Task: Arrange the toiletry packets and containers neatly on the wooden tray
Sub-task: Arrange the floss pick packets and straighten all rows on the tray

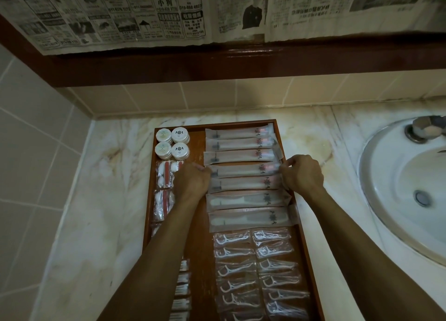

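1. Centrally, a long frosted toothbrush packet point(243, 170) lies crosswise on a wooden tray point(196, 226), fourth from the far end in a stack of seven like packets.
2. The left hand point(193, 182) has its fingers curled at the packet's left end, seemingly pinching it.
3. The right hand point(303, 174) pinches the packet's right end with bent fingertips.
4. Just beyond both hands lie three more packets point(241, 143); just nearer than the hands lie three others point(248, 208).
5. Nearer still, between the two forearms, clear sachets of floss picks point(258, 272) sit in two columns.
6. Left of the left hand, sachets of cotton balls with a red stick point(165, 176) form a column; beyond them stand four round white containers point(172, 143) in a square.
7. Under the left forearm, cotton bud packets point(182, 284) show partly.
8. The tray rests on a marble counter point(96, 212); right of the right hand is a white sink point(405, 183).
9. Newspaper point(144, 14) hangs on the wall beyond.
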